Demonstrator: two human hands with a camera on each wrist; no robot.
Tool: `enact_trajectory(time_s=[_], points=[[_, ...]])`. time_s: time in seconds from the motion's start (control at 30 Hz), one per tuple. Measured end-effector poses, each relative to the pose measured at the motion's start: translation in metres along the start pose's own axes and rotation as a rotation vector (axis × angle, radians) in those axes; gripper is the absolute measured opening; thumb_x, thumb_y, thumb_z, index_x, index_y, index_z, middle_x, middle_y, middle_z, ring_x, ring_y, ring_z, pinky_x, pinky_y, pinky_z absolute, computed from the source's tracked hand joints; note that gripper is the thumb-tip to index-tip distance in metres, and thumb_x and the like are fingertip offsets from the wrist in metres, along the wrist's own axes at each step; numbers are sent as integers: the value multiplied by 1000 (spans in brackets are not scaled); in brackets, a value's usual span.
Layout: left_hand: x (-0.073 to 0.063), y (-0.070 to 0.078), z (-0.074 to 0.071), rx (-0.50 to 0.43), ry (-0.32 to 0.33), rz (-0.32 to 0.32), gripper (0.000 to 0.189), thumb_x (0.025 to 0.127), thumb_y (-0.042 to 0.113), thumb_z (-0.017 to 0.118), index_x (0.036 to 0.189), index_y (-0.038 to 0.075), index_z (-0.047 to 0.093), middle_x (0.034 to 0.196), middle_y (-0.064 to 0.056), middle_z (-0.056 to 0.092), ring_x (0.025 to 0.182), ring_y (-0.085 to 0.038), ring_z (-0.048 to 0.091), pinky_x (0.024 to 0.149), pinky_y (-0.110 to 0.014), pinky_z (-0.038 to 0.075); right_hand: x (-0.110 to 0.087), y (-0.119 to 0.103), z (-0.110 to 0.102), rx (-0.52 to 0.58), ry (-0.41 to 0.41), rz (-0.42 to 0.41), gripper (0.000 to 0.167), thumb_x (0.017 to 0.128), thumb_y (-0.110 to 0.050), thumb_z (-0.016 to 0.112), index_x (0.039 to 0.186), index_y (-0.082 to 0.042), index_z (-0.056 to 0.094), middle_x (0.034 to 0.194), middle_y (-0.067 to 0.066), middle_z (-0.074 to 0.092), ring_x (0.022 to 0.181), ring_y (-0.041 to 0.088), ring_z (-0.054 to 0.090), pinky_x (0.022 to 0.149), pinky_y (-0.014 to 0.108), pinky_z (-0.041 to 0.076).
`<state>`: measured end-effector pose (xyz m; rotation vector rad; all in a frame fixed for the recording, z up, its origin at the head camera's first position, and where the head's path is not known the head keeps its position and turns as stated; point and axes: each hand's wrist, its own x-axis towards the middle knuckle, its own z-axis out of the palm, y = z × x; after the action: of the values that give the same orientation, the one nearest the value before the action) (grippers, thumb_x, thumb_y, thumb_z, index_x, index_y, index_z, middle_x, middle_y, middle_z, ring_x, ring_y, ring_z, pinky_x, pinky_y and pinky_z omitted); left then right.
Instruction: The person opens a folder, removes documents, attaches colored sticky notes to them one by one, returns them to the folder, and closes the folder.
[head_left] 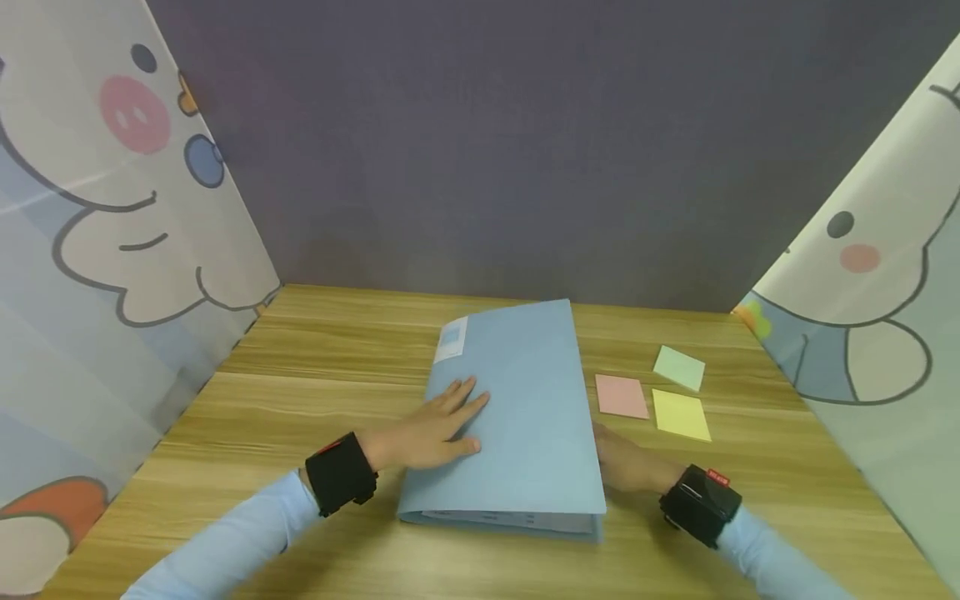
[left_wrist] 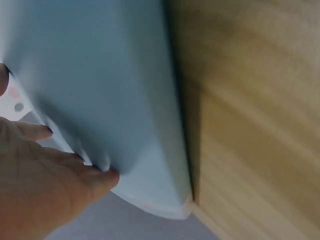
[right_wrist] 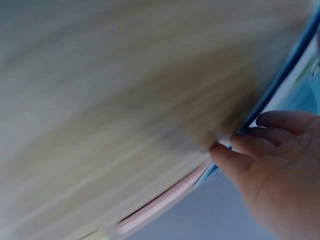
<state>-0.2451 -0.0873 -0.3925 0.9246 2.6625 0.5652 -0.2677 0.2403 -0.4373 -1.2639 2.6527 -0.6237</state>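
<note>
A light blue folder (head_left: 517, 400) lies on the wooden table with its front cover tilted up along the right side. My left hand (head_left: 431, 429) rests on the cover with its fingers spread. In the left wrist view, the fingertips of that left hand (left_wrist: 55, 175) touch the blue surface near the spine. My right hand (head_left: 630, 458) is at the folder's right edge, its fingers hidden behind the raised cover. The right wrist view has the right hand (right_wrist: 277, 170) with bent fingers at the folder's dark blue edge (right_wrist: 280, 82). Printed paper (head_left: 517, 521) shows under the cover.
Right of the folder lie a pink sticky note pad (head_left: 622, 396), a yellow pad (head_left: 681, 414) and a green pad (head_left: 679, 367). A dark grey panel (head_left: 487, 150) stands behind the table. Cartoon-printed sheets (head_left: 97, 275) flank it on both sides.
</note>
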Motion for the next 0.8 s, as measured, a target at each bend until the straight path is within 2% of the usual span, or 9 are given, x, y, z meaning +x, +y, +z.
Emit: enact_trajectory(time_s=[0.13,0.2,0.23,0.33,0.43,0.53,0.7,0.8], points=[[3,0,13,87,-28,-19,69,95,51,34,148,15,9,153,-14,-10,140,-33,-11,112,-53,5,-12,6,-16,-67,46,184,56,89,-6,54,134,17,30,142,34,25,129,48,29,101,57,28],[4,1,18,124,-41,-27,70,94,53,33,148,16,9,153,-14,-10,140,-33,-12,112,-53,3,-17,4,-24,-104,82,276,51,90,-4,51,132,19,31,141,35,25,127,49,30,99,57,30],[4,1,21,143,-49,-31,70,94,53,33,148,16,9,153,-14,-10,140,-32,-13,112,-52,2,-18,1,-27,-97,99,292,49,92,-4,48,132,18,32,141,35,25,127,49,29,99,58,30],[4,2,25,176,-71,-46,69,94,54,32,148,17,10,153,-14,-10,140,-32,-14,112,-51,1,-19,-12,-27,-18,87,262,50,95,-13,46,134,14,32,144,31,24,130,46,27,100,57,29],[3,3,27,207,-82,-64,68,94,54,32,148,18,11,153,-13,-10,140,-31,-13,112,-51,1,-15,-26,-19,69,-23,187,62,95,-30,48,138,10,29,147,27,19,135,43,21,103,56,24],[4,4,29,229,-77,-69,67,95,53,32,148,17,11,154,-13,-9,140,-32,-12,112,-51,1,-10,-35,-11,47,-122,158,76,89,-44,52,139,7,28,149,23,18,136,39,20,104,54,25],[5,3,34,269,-67,-66,67,95,53,31,148,18,13,154,-13,-7,140,-32,-10,113,-51,1,-6,-39,-4,-27,-192,174,79,84,-42,60,139,6,29,149,22,19,136,36,21,105,51,26],[5,1,38,278,-67,-75,66,95,53,31,148,18,14,154,-13,-6,141,-32,-10,113,-50,2,-4,-39,-3,-12,-200,171,79,83,-38,62,139,7,29,149,23,18,136,38,20,105,53,25]])
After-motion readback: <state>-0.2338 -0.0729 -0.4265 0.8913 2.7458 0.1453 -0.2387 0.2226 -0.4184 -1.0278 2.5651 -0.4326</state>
